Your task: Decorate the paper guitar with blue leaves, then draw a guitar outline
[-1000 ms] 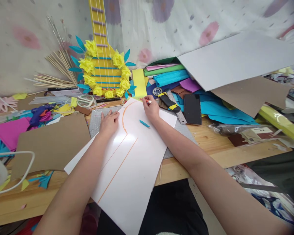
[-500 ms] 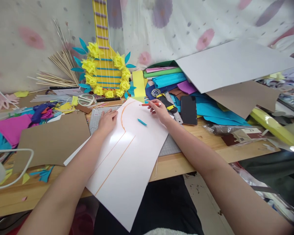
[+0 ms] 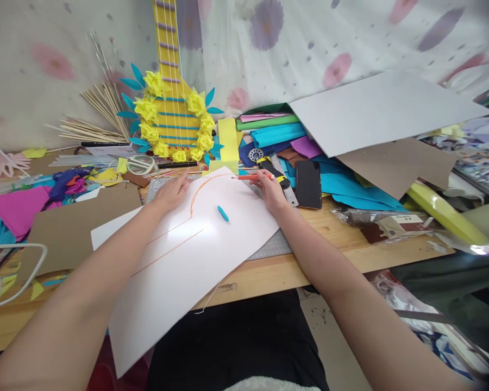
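Observation:
A large white sheet (image 3: 212,260) lies over a grey cutting mat (image 3: 271,247) and hangs past the table's front edge. On it are an orange curve and two straight orange lines. My left hand (image 3: 171,190) rests on the sheet's left edge with its fingers stretched out. In my right hand (image 3: 271,190) is an orange marker (image 3: 248,177), gripped between the fingers, its tip pointing left close to the sheet's far corner. Whether the tip touches the sheet I cannot tell. A small blue cap (image 3: 223,213) lies on the sheet between my hands.
A yellow paper guitar with flowers (image 3: 177,119) stands at the back. A black phone (image 3: 308,184), a steel ruler (image 3: 289,195) and blue paper (image 3: 358,190) lie right. Brown cardboard (image 3: 77,228) and paper scraps (image 3: 20,209) cover the left. A white board (image 3: 387,111) leans back right.
The white sheet has turned clockwise, its near corner swinging to the left. The blue cap has shifted left with it. My left hand has moved slightly left; my right hand still holds the marker.

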`<state>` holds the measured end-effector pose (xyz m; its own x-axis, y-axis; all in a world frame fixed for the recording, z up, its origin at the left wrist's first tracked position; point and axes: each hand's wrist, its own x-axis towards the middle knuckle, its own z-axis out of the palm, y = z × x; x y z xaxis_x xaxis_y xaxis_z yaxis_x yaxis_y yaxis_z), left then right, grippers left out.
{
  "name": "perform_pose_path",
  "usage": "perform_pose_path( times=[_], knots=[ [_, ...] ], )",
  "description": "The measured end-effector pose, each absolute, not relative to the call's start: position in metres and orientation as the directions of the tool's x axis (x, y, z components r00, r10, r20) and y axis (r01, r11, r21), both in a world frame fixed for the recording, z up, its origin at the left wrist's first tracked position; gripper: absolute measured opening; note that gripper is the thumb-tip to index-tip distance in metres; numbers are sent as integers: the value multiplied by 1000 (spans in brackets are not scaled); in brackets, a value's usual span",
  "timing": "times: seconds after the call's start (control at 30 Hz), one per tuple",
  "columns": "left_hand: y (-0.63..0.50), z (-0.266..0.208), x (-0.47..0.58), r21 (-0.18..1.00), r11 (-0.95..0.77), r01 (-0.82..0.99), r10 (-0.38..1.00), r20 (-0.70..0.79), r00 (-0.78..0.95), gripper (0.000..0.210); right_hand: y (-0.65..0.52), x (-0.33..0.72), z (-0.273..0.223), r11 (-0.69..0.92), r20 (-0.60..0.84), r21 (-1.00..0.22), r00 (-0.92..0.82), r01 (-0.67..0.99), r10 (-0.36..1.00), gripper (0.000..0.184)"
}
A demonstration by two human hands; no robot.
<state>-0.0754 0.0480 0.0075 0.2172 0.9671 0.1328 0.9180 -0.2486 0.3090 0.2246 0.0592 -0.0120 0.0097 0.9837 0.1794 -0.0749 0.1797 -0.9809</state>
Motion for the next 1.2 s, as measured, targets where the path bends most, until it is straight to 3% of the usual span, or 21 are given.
perform_pose_path(
  times=[0.17, 0.23, 0.37, 0.43, 0.67, 0.83, 1.03, 1.2],
  knots=[
    [52, 15, -77, 194, -86, 977, 977, 207, 45, 43, 58, 227, -13, 110, 99, -965, 55, -238, 994, 32],
    [49, 17, -80, 123, 7, 992, 988, 150, -25, 37, 59, 228, -13, 65, 45, -947, 73, -315, 996, 31],
    [39, 19, -82, 25, 136, 990, 990, -46, -134, 50, 59, 230, -15, -14, -43, -887, 53, -462, 998, 30],
    [36, 20, -82, 19, 145, 989, 987, -65, -143, 53, 58, 230, -15, -34, -52, -868, 22, -496, 998, 29],
    [52, 51, -89, 141, 36, 989, 992, 113, -53, 35, 55, 237, 0, 101, 126, -871, -20, -480, 992, 35],
    [77, 77, -91, 132, -83, 988, 990, 123, 66, 22, 61, 251, 2, 237, 211, -894, 111, -379, 971, 41],
    [111, 75, -61, 155, -337, 929, 939, 132, 319, 15, 65, 246, -10, 283, 262, -933, 118, -224, 958, 38],
    [119, 69, -30, 250, -498, 831, 867, 143, 477, 16, 72, 239, -15, 380, 374, -923, 90, -62, 923, 45]
  ],
)
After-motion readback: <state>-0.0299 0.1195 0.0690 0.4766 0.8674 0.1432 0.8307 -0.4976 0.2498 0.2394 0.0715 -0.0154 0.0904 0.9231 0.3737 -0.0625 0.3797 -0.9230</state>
